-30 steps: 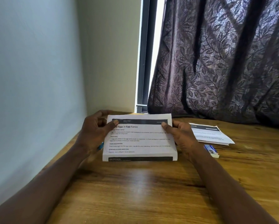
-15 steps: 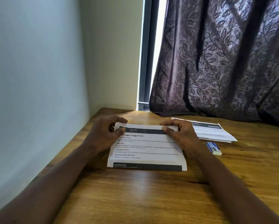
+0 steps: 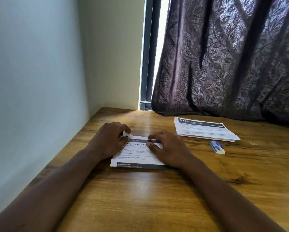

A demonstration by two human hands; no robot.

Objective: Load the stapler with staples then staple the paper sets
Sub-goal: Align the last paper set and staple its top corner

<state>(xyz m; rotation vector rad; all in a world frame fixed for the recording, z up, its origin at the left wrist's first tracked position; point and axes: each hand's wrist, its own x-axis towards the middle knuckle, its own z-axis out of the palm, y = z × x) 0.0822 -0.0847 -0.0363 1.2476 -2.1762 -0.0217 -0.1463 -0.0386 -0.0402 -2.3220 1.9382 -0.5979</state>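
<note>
A printed paper set (image 3: 135, 156) lies flat on the wooden table (image 3: 140, 201) in front of me. My left hand (image 3: 107, 141) pinches its top left corner between thumb and fingers, and that corner curls up a little. My right hand (image 3: 169, 148) rests flat on the right half of the sheet, fingers spread over the dark header bar. A small blue and white staple box (image 3: 217, 147) lies to the right of the right hand, apart from it. No stapler shows in this view.
A second stack of printed sheets (image 3: 205, 129) lies at the back right, just beyond the staple box. A dark patterned curtain (image 3: 224, 64) hangs behind the table. A pale wall (image 3: 31, 97) runs along the table's left edge.
The paper set went from held upright on its edge to lying flat on the table. My right hand slid onto the sheet; my left hand moved to its top left corner.
</note>
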